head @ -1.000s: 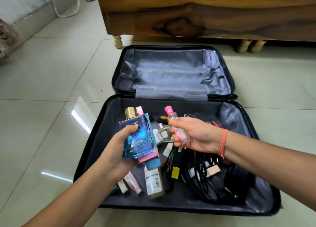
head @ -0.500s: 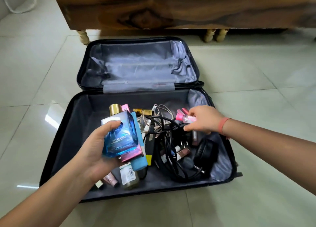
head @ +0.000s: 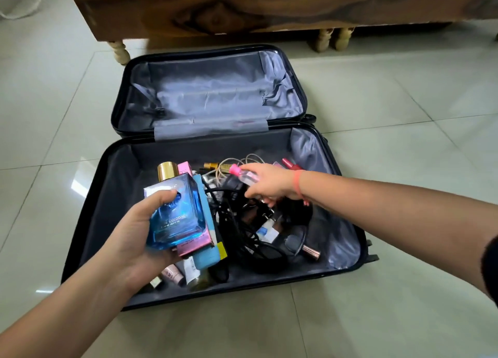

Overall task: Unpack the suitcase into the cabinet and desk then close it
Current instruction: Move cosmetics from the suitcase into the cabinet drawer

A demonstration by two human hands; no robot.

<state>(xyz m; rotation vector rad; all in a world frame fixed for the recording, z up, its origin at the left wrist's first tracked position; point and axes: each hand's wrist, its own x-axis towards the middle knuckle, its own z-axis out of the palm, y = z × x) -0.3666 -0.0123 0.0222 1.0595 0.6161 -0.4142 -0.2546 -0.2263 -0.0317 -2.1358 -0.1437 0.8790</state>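
A black suitcase (head: pixel 347 222) lies open on the floor, its grey-lined lid (head: pixel 210 93) laid flat behind it. My left hand (head: pixel 134 236) grips a blue cologne bottle (head: pixel 180 214) with a gold cap, stacked with a pink box (head: pixel 194 244) and a light blue case (head: pixel 206 258), above the near half. My right hand (head: pixel 269 182) holds a small clear bottle with a pink cap (head: pixel 242 175) and reaches low over tangled black cables (head: pixel 237 222). Small cosmetics tubes (head: pixel 172 274) and red lipsticks (head: pixel 289 164) lie loose inside.
A wooden furniture piece (head: pixel 242 7) on turned legs (head: pixel 120 51) stands just behind the suitcase. Glossy pale floor tiles (head: pixel 404 101) surround it on every side. A white cord (head: pixel 29 7) lies at the far left.
My right hand moved away from the left one, down and right over the cables, still holding the pink-capped bottle. The left hand kept its stack. The view shifted and drew back.
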